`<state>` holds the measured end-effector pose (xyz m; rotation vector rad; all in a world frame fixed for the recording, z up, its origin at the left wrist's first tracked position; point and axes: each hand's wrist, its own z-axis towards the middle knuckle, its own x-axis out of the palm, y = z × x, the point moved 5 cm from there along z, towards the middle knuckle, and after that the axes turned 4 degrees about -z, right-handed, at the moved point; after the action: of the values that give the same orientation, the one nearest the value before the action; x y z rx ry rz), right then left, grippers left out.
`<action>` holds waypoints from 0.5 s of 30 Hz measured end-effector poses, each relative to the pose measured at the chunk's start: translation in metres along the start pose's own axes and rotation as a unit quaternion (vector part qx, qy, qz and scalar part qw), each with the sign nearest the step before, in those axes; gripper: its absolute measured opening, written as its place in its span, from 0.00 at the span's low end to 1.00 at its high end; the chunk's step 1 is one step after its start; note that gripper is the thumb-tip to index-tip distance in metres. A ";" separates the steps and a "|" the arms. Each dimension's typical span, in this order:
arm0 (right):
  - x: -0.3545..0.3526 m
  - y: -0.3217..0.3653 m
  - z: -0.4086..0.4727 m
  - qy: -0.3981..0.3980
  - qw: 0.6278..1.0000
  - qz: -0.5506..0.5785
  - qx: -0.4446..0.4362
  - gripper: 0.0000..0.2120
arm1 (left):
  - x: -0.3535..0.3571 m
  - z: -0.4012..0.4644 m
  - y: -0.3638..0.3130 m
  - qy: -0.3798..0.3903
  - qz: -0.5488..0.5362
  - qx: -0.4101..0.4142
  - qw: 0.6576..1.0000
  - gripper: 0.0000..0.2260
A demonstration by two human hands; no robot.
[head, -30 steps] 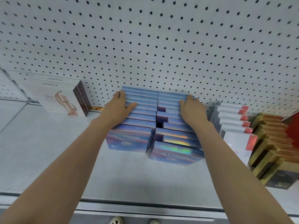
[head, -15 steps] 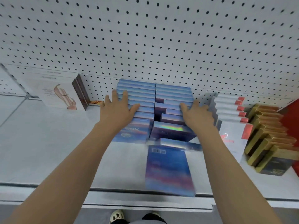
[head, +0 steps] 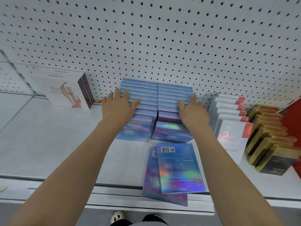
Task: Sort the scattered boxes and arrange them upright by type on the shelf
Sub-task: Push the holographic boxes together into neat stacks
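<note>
Two rows of blue holographic boxes (head: 146,93) stand upright on the white shelf (head: 48,144), running back to the pegboard. My left hand (head: 118,106) rests with spread fingers on the tops of the left row. My right hand (head: 192,110) lies flat on the right row. Two blue holographic boxes (head: 177,168) lie flat, barcode side up, at the shelf's front edge, one partly over the other and hanging past the lip.
White boxes with a figure print (head: 63,93) stand at the back left. To the right are white boxes with red corners (head: 231,121), then gold-and-black boxes (head: 268,141). The pegboard wall (head: 146,38) closes the back. My shoes show below the shelf.
Two front boxes of the right row fell forward and now lie flat at the shelf edge. Both hands opened and slid slightly toward me along the row tops.
</note>
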<state>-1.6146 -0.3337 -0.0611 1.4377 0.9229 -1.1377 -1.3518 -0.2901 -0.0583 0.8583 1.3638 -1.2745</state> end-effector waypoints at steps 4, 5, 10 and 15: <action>0.004 -0.012 -0.023 0.003 1.000 -0.004 0.007 0.35 | -0.008 -0.030 0.008 -0.029 -0.009 -0.021 0.999 0.34; 0.006 -0.012 -0.030 0.005 1.000 0.009 0.005 0.34 | -0.007 -0.038 0.008 -0.026 -0.011 -0.028 0.999 0.34; 0.011 -0.002 -0.042 -0.006 0.998 0.068 -0.016 0.23 | 0.006 -0.056 -0.006 -0.005 -0.072 -0.029 0.997 0.35; 0.008 -0.007 -0.036 -0.001 0.991 0.134 -0.002 0.30 | 0.014 -0.052 -0.011 -0.010 -0.109 -0.038 0.993 0.34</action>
<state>-1.6131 -0.2969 -0.0702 1.5052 0.7045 -0.9374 -1.3764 -0.2440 -0.0746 0.6548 1.5124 -1.3831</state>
